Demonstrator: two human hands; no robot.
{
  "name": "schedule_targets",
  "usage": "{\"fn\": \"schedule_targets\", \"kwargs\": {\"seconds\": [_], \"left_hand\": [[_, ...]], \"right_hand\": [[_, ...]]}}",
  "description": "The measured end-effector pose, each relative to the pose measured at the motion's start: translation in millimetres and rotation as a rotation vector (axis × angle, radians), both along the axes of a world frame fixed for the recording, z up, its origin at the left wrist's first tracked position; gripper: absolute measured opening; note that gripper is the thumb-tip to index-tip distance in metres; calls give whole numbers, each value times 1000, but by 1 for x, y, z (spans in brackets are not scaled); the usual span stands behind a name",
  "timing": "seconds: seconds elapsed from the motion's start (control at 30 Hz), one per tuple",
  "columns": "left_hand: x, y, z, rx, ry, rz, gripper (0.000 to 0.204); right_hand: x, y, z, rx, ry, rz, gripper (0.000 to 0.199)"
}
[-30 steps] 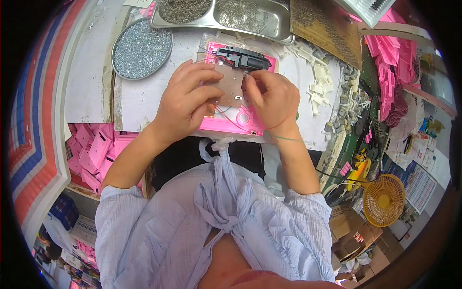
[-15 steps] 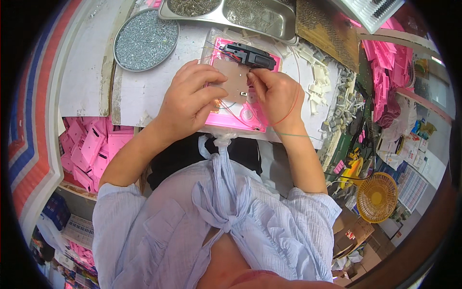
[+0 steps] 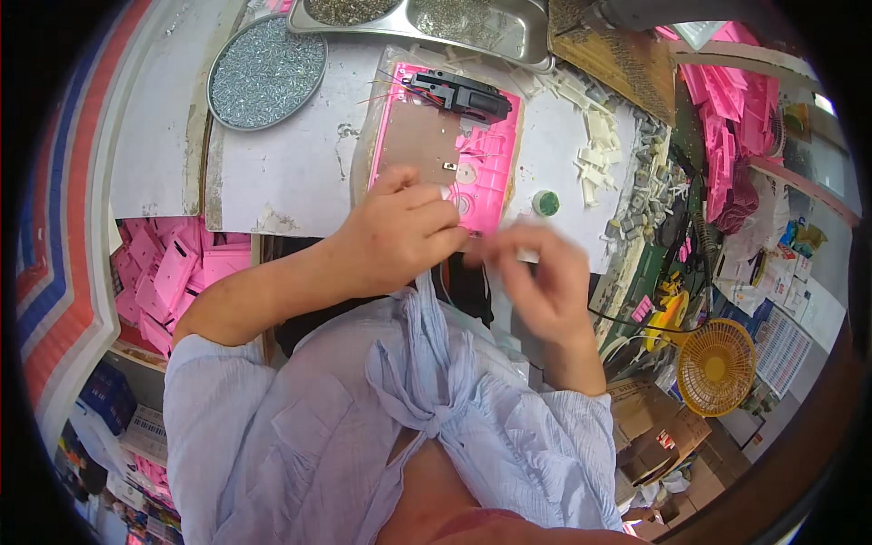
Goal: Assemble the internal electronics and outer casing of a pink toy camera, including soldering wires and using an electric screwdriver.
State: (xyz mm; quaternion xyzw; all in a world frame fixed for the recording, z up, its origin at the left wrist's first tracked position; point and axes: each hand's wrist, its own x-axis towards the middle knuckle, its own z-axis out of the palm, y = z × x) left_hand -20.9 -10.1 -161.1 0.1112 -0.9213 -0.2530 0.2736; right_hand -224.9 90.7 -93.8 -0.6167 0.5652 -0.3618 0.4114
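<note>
Loose wires (image 3: 405, 84) on the pink case (image 3: 493, 163) could snag.
From my remote seat, the case lies at twelve o'clock from both hands: the left hand (image 3: 400, 232) curled, the right hand (image 3: 545, 272) blurred, fingers partly spread; I can't tell whether either grips anything. A finger hooking those wires at the case's eleven o'clock might, I judge, drag the black module (image 3: 459, 95) askew.

Assembly workshop; tray of screws (image 3: 265, 74); heaped pink plastic casings (image 3: 171, 277)
</note>
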Motion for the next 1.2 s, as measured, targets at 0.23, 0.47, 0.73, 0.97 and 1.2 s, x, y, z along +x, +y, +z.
{"fn": "schedule_targets", "kwargs": {"seconds": [0.23, 0.47, 0.73, 0.97, 1.2], "left_hand": [[22, 2, 3, -28, 61, 127, 23], [57, 2, -1, -28, 79, 302, 33], [65, 5, -10, 82, -24, 408, 16], [71, 47, -24, 119, -228, 295, 12], [74, 40, -19, 182, -323, 219, 13]], "right_hand": [[-5, -65, -49, -405, 861, -46, 32], [2, -82, -31, -415, 1189, 225, 25], [32, -48, -32, -389, 589, 211, 38], [67, -34, -47, -404, 674, 137, 33], [54, -30, -52, -401, 719, 71, 26]]}}
